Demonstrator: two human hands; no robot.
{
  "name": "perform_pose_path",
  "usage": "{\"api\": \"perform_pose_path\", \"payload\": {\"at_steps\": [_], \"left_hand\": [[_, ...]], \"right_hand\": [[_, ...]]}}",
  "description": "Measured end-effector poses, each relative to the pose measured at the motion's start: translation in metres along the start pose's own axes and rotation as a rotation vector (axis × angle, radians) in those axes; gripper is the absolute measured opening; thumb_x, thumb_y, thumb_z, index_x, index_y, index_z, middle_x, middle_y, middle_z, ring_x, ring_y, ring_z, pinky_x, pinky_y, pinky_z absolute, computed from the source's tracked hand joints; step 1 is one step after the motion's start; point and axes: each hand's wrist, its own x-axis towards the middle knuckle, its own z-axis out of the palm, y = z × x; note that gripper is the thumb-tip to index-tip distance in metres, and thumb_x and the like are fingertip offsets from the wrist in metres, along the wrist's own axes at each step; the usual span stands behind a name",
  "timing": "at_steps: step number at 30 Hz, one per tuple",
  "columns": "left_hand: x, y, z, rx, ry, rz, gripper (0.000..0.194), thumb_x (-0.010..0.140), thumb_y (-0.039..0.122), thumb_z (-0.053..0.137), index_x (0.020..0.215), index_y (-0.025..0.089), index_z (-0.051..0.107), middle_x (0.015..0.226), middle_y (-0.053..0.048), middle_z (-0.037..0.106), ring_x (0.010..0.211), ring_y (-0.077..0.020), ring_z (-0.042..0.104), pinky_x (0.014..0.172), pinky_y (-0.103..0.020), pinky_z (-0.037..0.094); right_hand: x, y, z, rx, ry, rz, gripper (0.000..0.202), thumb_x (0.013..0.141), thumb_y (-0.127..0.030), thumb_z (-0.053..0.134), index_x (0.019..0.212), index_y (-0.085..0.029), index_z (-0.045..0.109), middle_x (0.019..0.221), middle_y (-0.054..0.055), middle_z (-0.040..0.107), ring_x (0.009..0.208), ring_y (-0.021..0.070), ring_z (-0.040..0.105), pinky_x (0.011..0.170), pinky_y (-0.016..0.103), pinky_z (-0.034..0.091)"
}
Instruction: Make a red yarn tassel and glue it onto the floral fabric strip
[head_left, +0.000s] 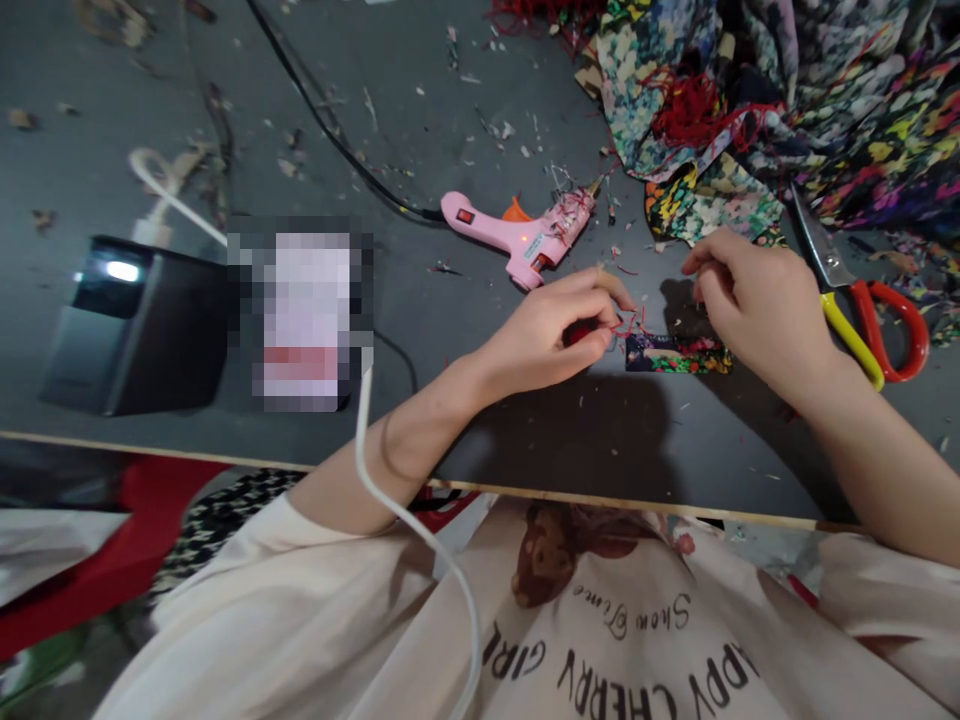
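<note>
A small dark floral fabric strip (679, 354) lies flat on the grey table. Beside its left end, my left hand (559, 330) has its fingers curled together around something red, with red threads at the fingertips. My right hand (757, 300) is above the strip's right end, fingers bent and thumb apart from the index finger, with nothing visible between them. Just beyond my left hand lies a pink glue gun (517, 235) with an orange trigger and threads stuck on its nozzle end.
Scissors (862, 310) with red and yellow handles lie right of my right hand. Floral fabric (847, 90) is heaped at the back right. At left are a dark box-shaped device (150, 330), a pixelated screen (307, 310) and a white cable (367, 430). Thread scraps litter the table.
</note>
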Motion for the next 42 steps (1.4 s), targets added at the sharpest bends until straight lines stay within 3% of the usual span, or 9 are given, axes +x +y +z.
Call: {"api": "perform_pose_path", "payload": {"at_steps": [4,7,13,17,22,26,32,38,42], "left_hand": [[-0.001,0.0,-0.001,-0.004,-0.068,0.105,0.013,0.088,0.014,0.048,0.078,0.016,0.054,0.095,-0.006,0.065,0.089,-0.012,0.062,0.083,-0.023,0.048],[-0.001,0.0,-0.001,0.0,-0.109,0.147,0.012,0.09,0.016,0.05,0.08,0.016,0.055,0.089,-0.005,0.065,0.082,-0.0111,0.061,0.077,-0.021,0.048],[-0.001,-0.002,0.0,0.023,-0.136,0.142,0.009,0.088,0.017,0.052,0.08,0.017,0.055,0.087,-0.004,0.064,0.082,-0.0118,0.061,0.076,-0.021,0.047],[-0.001,-0.003,0.002,0.044,-0.156,0.145,0.008,0.087,0.015,0.051,0.081,0.017,0.056,0.085,-0.004,0.065,0.08,-0.0125,0.062,0.075,-0.021,0.047],[-0.001,-0.004,0.002,0.071,-0.167,0.127,0.009,0.087,0.017,0.051,0.081,0.017,0.057,0.087,-0.004,0.066,0.08,-0.0125,0.063,0.075,-0.022,0.048],[-0.002,-0.006,-0.001,0.112,-0.147,0.097,0.008,0.086,0.02,0.053,0.079,0.016,0.057,0.094,-0.005,0.068,0.087,-0.0131,0.064,0.08,-0.023,0.048],[-0.001,-0.009,-0.007,0.172,-0.133,0.088,0.018,0.088,0.022,0.047,0.074,0.017,0.059,0.097,-0.006,0.069,0.087,-0.0133,0.065,0.08,-0.025,0.05],[0.0,-0.01,-0.012,0.243,-0.146,0.153,0.035,0.088,0.026,0.049,0.054,0.017,0.049,0.095,-0.007,0.069,0.082,-0.0143,0.062,0.075,-0.029,0.048],[0.0,-0.014,-0.014,0.326,-0.164,0.193,0.034,0.084,0.022,0.052,0.051,0.016,0.048,0.098,-0.005,0.069,0.079,-0.0144,0.059,0.073,-0.031,0.045]], "right_hand": [[-0.01,-0.009,0.007,0.377,-0.16,-0.053,0.02,0.09,-0.033,0.05,0.091,-0.018,0.063,0.076,0.002,0.066,0.054,0.0116,0.05,0.057,0.027,0.035],[-0.014,-0.012,0.015,0.654,-0.324,-0.08,0.014,0.083,-0.031,0.058,0.084,-0.017,0.061,0.073,-0.001,0.064,0.051,0.0071,0.044,0.053,0.023,0.033],[-0.02,-0.011,0.023,0.87,-0.35,0.015,0.014,0.083,-0.027,0.053,0.073,-0.017,0.054,0.066,-0.002,0.057,0.051,0.0061,0.042,0.051,0.021,0.032],[-0.025,-0.01,0.027,0.854,-0.337,0.044,0.018,0.082,-0.035,0.059,0.084,-0.017,0.058,0.073,-0.003,0.058,0.046,0.0034,0.035,0.045,0.021,0.026],[-0.026,-0.01,0.028,0.844,-0.341,0.036,0.016,0.083,-0.029,0.057,0.073,-0.017,0.055,0.064,-0.003,0.056,0.05,0.0052,0.041,0.047,0.02,0.029],[-0.026,-0.006,0.024,0.849,-0.398,0.1,0.019,0.086,-0.032,0.053,0.074,-0.018,0.053,0.064,-0.003,0.057,0.04,0.0039,0.039,0.042,0.022,0.026],[-0.028,0.006,0.016,0.562,-0.3,0.0,0.021,0.087,-0.03,0.053,0.071,-0.017,0.057,0.058,-0.004,0.052,0.051,0.0072,0.041,0.052,0.023,0.03],[-0.03,0.006,0.008,0.389,-0.342,-0.051,0.02,0.09,-0.029,0.05,0.075,-0.018,0.058,0.057,-0.004,0.054,0.05,0.0088,0.043,0.055,0.024,0.03],[-0.03,0.003,0.012,0.328,-0.364,-0.062,0.019,0.09,-0.027,0.048,0.075,-0.018,0.057,0.056,-0.003,0.051,0.05,0.0094,0.041,0.055,0.024,0.028]]}}
